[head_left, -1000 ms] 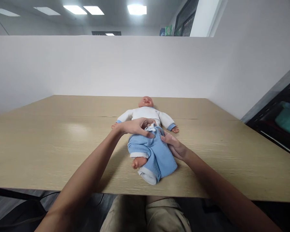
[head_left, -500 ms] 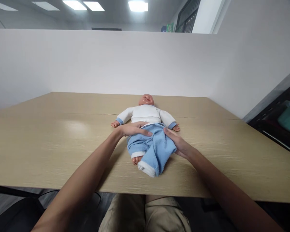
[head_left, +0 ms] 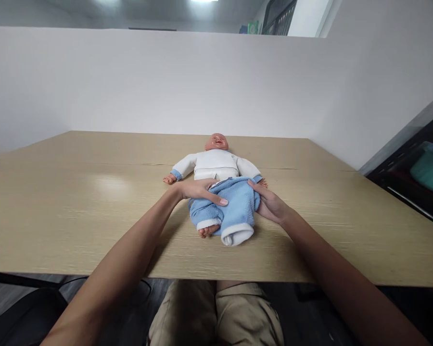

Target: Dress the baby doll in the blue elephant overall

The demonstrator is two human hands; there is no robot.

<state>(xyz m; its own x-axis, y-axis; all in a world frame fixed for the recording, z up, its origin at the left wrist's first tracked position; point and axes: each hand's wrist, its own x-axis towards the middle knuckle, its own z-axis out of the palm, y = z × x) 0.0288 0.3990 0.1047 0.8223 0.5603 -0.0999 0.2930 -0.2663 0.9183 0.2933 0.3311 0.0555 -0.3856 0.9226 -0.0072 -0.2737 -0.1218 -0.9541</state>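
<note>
A baby doll (head_left: 216, 161) in a white top with blue cuffs lies on its back, head toward the wall. Light-blue pants (head_left: 236, 204) with white hems cover its lower body. One doll foot (head_left: 208, 231) pokes out of the left-hand leg; no foot shows at the other hem. My left hand (head_left: 202, 190) grips the waistband's left side, its thumb on top of the cloth and its fingers partly hidden beneath. On the right edge of the waist, my right hand (head_left: 270, 202) pinches the fabric between thumb and fingers.
The doll rests on a wide wooden table (head_left: 94, 216) with its near edge by my legs. A white partition (head_left: 187, 81) rises behind it. To the right stands a black rack (head_left: 418, 178) with something green inside.
My right hand has pulled the pants' right side up toward the doll's waist. The right leg's hem has risen and swung to the right. The camera has tilted slightly down.
</note>
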